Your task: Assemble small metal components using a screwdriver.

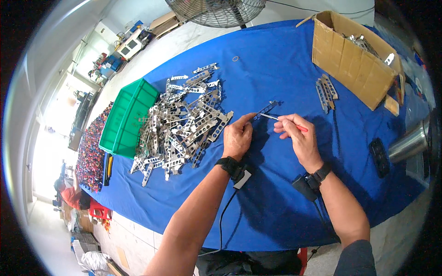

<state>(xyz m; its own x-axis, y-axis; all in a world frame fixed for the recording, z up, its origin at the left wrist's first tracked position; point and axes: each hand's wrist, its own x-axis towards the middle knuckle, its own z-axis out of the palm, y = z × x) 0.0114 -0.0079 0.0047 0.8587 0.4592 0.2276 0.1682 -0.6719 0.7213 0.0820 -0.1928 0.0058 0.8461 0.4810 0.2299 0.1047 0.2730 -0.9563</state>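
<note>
My left hand [237, 137] is closed, its fingertips gripping the near end of a flat metal strip with holes [268, 107] over the blue cloth. In my right hand [300, 141] is a thin tool with a red handle [302, 129]; the fingers are wrapped around it. Its slim metal shaft points left and reaches the strip near my left fingertips. Whether the tip touches the strip is too small to tell. A large heap of similar metal strips [177, 126] lies left of my left hand. A few more strips [326, 93] lie side by side beyond my right hand.
A green plastic crate [124, 115] stands tilted beside the heap. At the back right is an open cardboard box [350, 60] with metal strips inside. Right of me are a black device [379, 158] and a steel cylinder [409, 142]. Cables hang from both wrist straps. A fan [216, 11] stands behind the table.
</note>
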